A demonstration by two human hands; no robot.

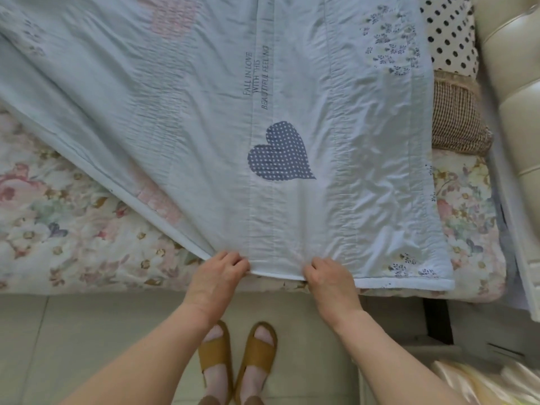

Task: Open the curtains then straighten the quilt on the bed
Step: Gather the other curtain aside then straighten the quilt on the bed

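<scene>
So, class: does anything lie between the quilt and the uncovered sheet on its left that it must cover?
Nothing visible does. The left hand and right hand grip the near edge of the quilt; no object shows on the sheet there.

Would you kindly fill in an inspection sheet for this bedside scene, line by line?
Surface: bed, its floral sheet uncovered at the left.
Job's things: pale blue quilt lies askew across the bed; curtains not clearly seen.
Clutter: polka-dot pillow and brown checked pillow at the right.
Grippers: left hand and right hand each grip the quilt's near hem.
Cables: nothing seen.
Surroundings: tiled floor, cream padded headboard, brown sandals on the person's feet.
</scene>
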